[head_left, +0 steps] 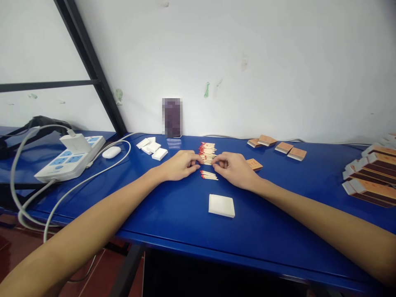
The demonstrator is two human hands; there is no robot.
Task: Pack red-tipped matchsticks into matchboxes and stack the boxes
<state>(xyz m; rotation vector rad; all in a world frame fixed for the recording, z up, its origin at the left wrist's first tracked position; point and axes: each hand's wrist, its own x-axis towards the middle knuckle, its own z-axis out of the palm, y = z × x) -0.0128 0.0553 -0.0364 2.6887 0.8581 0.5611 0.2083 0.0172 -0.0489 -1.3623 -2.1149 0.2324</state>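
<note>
A pile of red-tipped matches (208, 150) lies in the middle of the blue table, heads to the left. My left hand (181, 166) reaches the front of this pile from the left, thumb and forefinger curled close together at the match heads. From the right, my right hand (233, 167) pinches at the plain ends of the same matches. The fingertips cover just which matches they grip. A smaller row of matches (209, 175) lies apart, nearer to me. Closer still sits a white matchbox tray (221, 205). An orange matchbox sleeve (254, 164) is partly hidden behind my right hand.
Several white trays (151, 147) lie at the back left, near a phone (173, 117) leaning on the wall. Orange sleeves (284, 147) lie back right; stacked matchboxes (371, 173) stand far right. A power strip (71, 159), cables and a white oval case (111, 152) are left.
</note>
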